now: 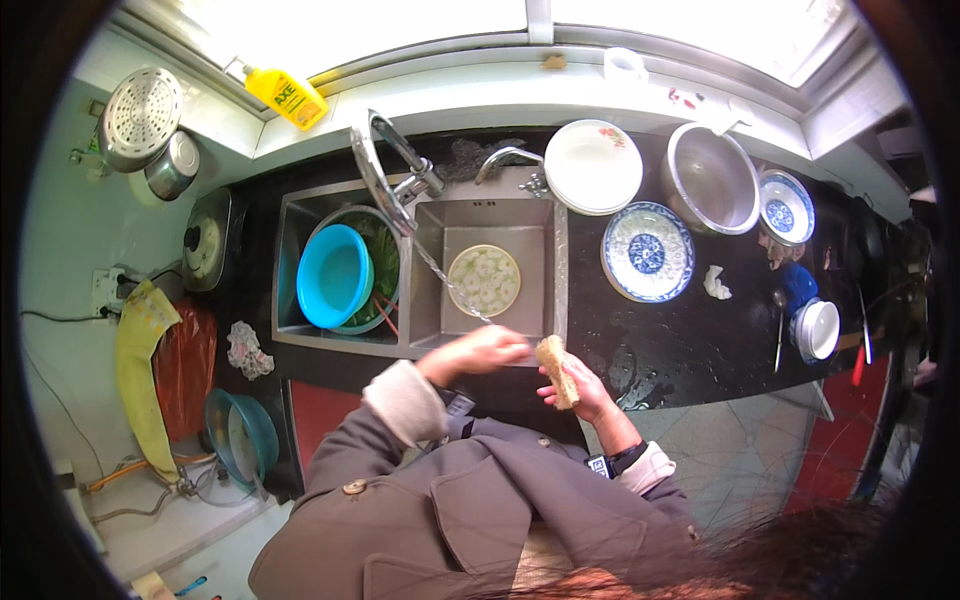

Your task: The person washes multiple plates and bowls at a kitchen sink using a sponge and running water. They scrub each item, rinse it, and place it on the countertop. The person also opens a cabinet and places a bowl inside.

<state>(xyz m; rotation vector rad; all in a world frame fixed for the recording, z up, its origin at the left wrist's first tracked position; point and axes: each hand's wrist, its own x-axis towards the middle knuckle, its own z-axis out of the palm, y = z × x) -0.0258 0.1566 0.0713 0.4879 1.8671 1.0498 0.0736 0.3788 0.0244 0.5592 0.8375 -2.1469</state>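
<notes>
A tan sponge [559, 371] is held in my right hand [589, 390], just past the front right corner of the sink. My left hand [480, 351] is blurred, over the sink's front rim, its fingers curled; whether anything is in them cannot be told. Water [451, 286] runs from the tall chrome faucet [384, 187] down towards my left hand. On the floor of the right steel basin [536, 262] lies a round plate with a pale green floral pattern [484, 280]. A gap separates my left hand from the sponge.
In the left basin, a blue plastic bowl [334, 276] rests over leafy greens [384, 255]. White plates [594, 166], blue-patterned plates [648, 253] and a steel bowl [712, 178] stand right of the sink. A yellow AXE bottle [286, 97] stands on the sill. Crumpled tissue [717, 283] lies on the black counter.
</notes>
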